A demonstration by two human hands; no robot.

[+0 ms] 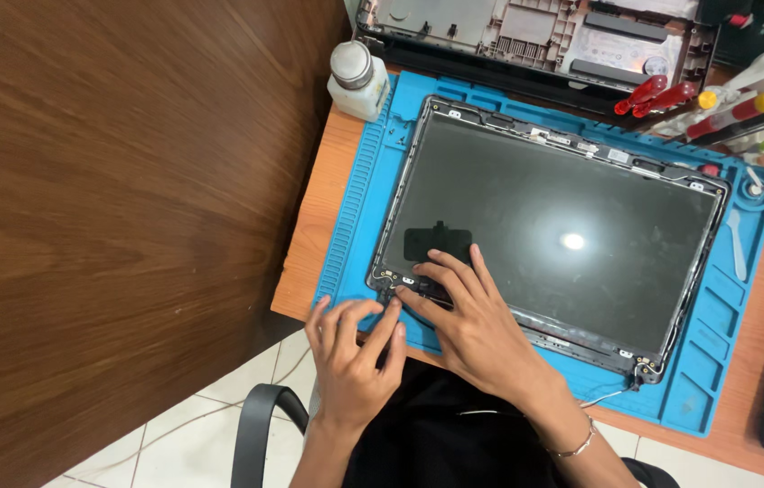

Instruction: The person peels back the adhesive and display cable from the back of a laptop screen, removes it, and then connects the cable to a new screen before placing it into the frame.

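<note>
On the far left is a big brown wooden panel [111, 226]. Next to it, at the top corner of the desk, stands a small white plastic bottle with a grey cap [357, 79].

A bright blue rubber work mat [716, 316] lies on the orange-brown wooden desk [318, 217]. On the mat lies a flat dark laptop screen in a thin black frame [544, 226], face up, with a spot of light on it.

The left hand [355, 357] is at the near left corner of the screen. Its fingers are bent and close together, with the tips touching the mat and the frame's corner. I cannot tell if it holds anything small.

The right hand [468, 316] is just beside it, touching it. It lies flat with fingers spread, pressing on the screen's corner. It holds nothing.

Behind the mat lies a grey plastic laptop base [535, 32]. To the right are screwdrivers with red, yellow and green handles [716, 108].
</note>
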